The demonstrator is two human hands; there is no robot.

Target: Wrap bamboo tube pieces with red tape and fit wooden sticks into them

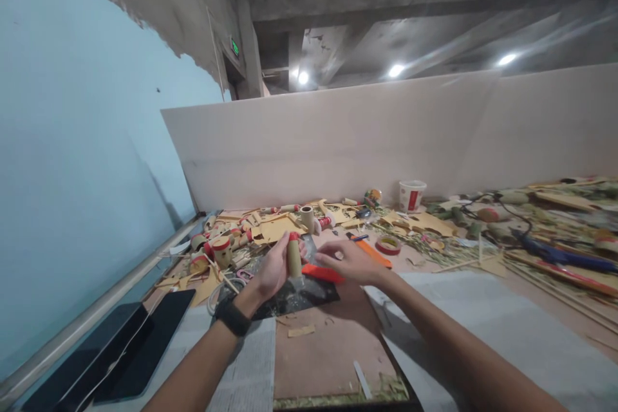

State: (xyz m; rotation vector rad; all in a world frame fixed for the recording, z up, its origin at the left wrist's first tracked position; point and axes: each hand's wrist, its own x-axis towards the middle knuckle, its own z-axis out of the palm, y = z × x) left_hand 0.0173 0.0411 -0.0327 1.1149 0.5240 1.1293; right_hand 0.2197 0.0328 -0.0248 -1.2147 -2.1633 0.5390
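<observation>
My left hand (274,270) is wrapped round a greenish-tan tube (294,261) with a red band at its top, which stands nearly upright in the grip. Just to its right, my right hand (345,259) hovers with bent fingers pointing toward the tube, apart from it; I see nothing held in it. Below the hands lies a dark, dusty sheet (302,296). A bright orange piece (322,273) rests under my right hand, and a roll of reddish tape (387,245) lies further right. Behind the hands stands a pale open tube (307,217).
Several red-banded tubes (222,251) are piled at the left back. A paper cup (412,196) stands near the white partition (386,141). Plant scraps and a blue-handled tool (564,254) cover the right side. Dark flat panels (154,341) and paper sheets (483,315) lie in front.
</observation>
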